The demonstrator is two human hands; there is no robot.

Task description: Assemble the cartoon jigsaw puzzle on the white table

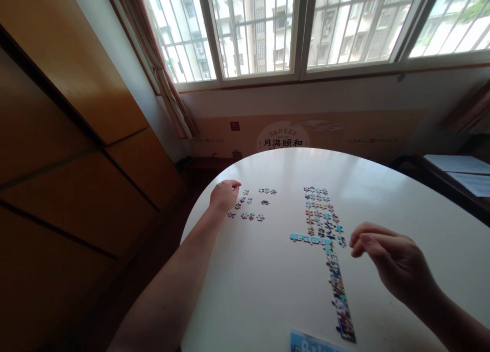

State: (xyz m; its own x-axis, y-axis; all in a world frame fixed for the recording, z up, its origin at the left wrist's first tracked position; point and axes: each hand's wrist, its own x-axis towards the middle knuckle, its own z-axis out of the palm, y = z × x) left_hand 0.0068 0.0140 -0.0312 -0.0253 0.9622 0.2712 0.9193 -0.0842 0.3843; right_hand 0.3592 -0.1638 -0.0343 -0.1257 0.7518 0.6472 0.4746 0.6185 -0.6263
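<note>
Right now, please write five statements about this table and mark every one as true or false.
1. The left hand is beside the smaller group of loose pieces. True.
2. The right hand covers the joined strip. False: the right hand is to the right of the joined strip.
3. The table is brown. False: the table is white.
4. The picture's bottom edge cuts off part of a blue printed thing. True.
5. The bigger group of loose pieces lies in rows. True.
</note>
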